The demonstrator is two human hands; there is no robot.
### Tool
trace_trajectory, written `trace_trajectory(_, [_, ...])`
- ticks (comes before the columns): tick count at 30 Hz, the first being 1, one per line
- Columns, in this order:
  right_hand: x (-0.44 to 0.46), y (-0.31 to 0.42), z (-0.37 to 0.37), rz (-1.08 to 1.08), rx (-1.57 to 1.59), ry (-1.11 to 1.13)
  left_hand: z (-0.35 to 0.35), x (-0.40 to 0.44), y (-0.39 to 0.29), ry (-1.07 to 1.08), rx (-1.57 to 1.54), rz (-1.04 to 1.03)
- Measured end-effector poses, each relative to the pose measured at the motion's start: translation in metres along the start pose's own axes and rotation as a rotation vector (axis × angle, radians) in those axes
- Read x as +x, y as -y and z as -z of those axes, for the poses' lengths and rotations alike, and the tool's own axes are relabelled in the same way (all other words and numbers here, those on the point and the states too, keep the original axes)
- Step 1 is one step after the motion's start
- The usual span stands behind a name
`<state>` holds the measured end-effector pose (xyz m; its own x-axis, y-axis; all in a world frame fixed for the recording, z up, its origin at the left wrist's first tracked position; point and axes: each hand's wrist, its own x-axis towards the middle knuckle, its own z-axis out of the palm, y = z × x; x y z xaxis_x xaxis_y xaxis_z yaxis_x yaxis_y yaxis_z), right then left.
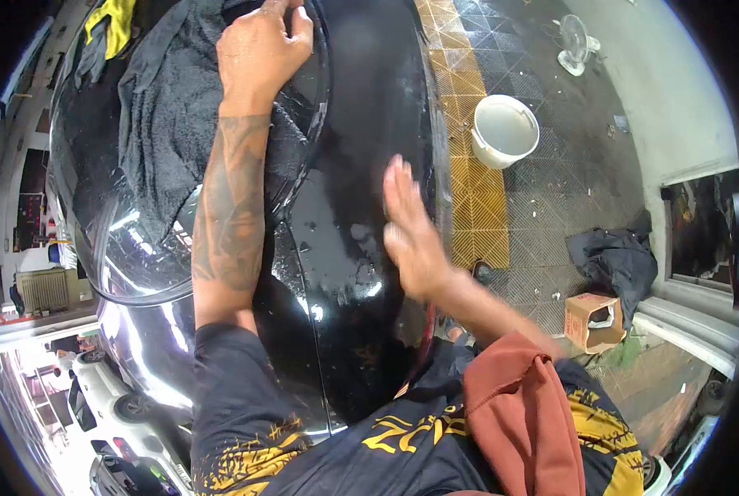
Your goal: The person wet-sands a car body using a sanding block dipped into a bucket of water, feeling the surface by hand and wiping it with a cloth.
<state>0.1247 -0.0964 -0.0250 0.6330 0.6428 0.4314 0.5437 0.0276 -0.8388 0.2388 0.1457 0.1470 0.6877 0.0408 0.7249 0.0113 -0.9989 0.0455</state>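
My left hand (264, 43) is at the top of the view, beside a dark grey towel (167, 107) on the black car's glass; its fingers curl at the frame's top edge, and what they hold, if anything, is hidden. Over the side of the wet black car (345, 207), my right hand (411, 236) is raised with its fingers stretched out and nothing in it, slightly blurred. Water patches and drops show on the paint below and left of it. A reddish-brown cloth (526, 413) hangs over my right shoulder.
A white bucket (479, 150) stands on the tiled floor right of the car. Beyond it are a fan (576, 45), dark fabric (617, 256) and a cardboard box (580, 331). Yellow and grey gloves (115, 29) lie at upper left. Other cars are parked at lower left.
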Motion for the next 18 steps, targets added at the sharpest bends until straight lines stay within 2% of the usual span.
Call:
trace_trajectory(2, [-0.015,0.003,0.002,-0.024,0.077,0.076,-0.003,0.003,0.001,-0.037,-0.036,-0.038])
trace_trajectory(4, [0.030,-0.028,0.010,0.033,-0.018,0.016,-0.004,0.000,0.001,-0.066,-0.068,-0.078])
trace_trajectory(7, [0.102,-0.089,0.016,0.117,-0.129,-0.067,-0.003,0.002,0.001,-0.022,0.042,0.001])
trace_trajectory(9, [0.080,-0.065,0.008,0.028,-0.097,-0.065,-0.005,0.001,0.003,-0.044,0.034,-0.031])
trace_trajectory(11, [0.022,-0.014,0.004,0.037,0.083,-0.047,-0.011,0.000,0.014,0.073,0.181,0.094])
trace_trajectory(13, [-0.015,-0.002,-0.007,-0.001,0.117,0.022,-0.016,0.004,0.021,0.070,0.165,0.078])
trace_trajectory(15, [0.024,-0.020,0.005,0.050,-0.015,-0.025,-0.014,0.001,0.018,0.081,0.144,0.124])
trace_trajectory(17, [0.089,-0.071,0.011,0.083,-0.202,-0.066,-0.016,0.002,0.020,0.066,0.156,0.100])
trace_trajectory(18, [0.113,-0.084,0.017,0.050,-0.187,-0.080,-0.016,0.002,0.020,0.060,0.168,0.101])
